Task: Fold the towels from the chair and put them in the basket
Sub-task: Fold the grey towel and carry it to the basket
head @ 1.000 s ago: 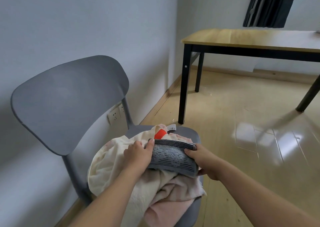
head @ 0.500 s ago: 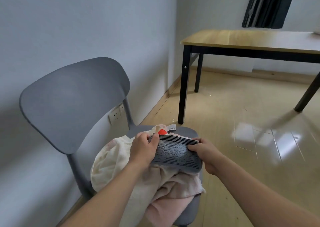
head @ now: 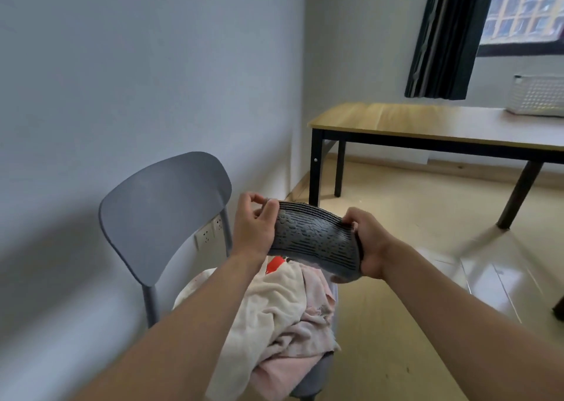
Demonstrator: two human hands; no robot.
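Note:
A folded grey patterned towel [head: 314, 238] hangs in the air above the chair, held between both hands. My left hand [head: 253, 229] pinches its left end and my right hand [head: 370, 245] grips its right end. Below it, a heap of cream and pink towels [head: 283, 315] with a red patch lies on the seat of the grey chair [head: 161, 205]. A white basket [head: 537, 95] stands on the wooden table [head: 427, 122] at the far right.
The chair stands against the blue-grey wall, with a wall socket [head: 209, 235] behind it. The table has black legs [head: 316, 168]. A dark curtain [head: 442, 34] hangs beside the window. Glossy wooden floor [head: 427, 278] spreads to the right.
Both hands have lifted the grey towel off the heap, up to the level of the chair back. The view has tilted up, and the basket has come into sight.

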